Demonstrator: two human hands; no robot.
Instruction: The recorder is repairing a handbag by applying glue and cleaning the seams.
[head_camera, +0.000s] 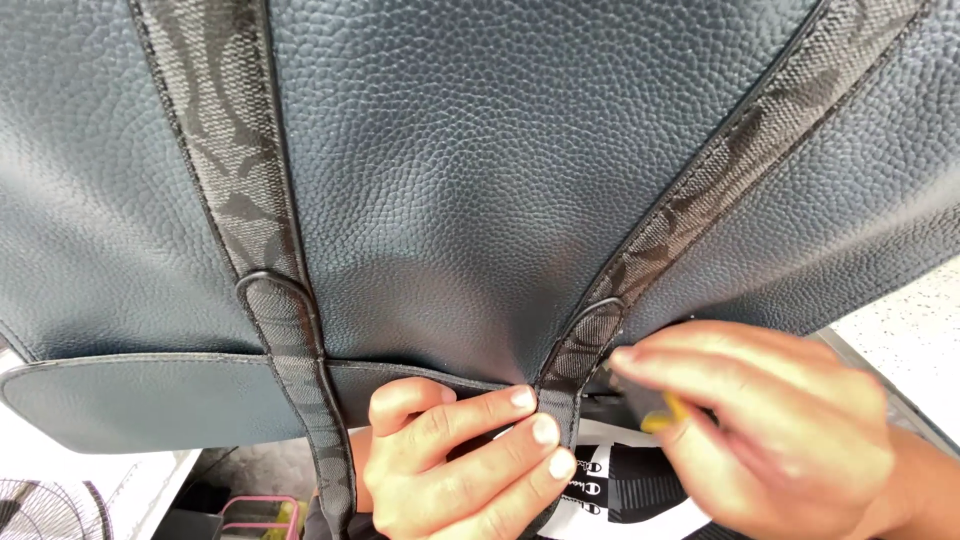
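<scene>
the dark blue leather bag (480, 180) fills the view just above both hands. the left hand (460, 455) pinches the bag's edge beside the patterned strap (590, 340). the right hand (780, 430) grips a small yellow tool (665, 415) against that strap's base; work there looks unfinished.

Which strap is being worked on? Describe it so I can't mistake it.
Start from the big dark blue pebbled leather bag. Two grey patterned straps run down it; take the right strap, slanting towards the lower middle. Unlike the left strap, its rounded end sits between both hands' fingertips.
</scene>
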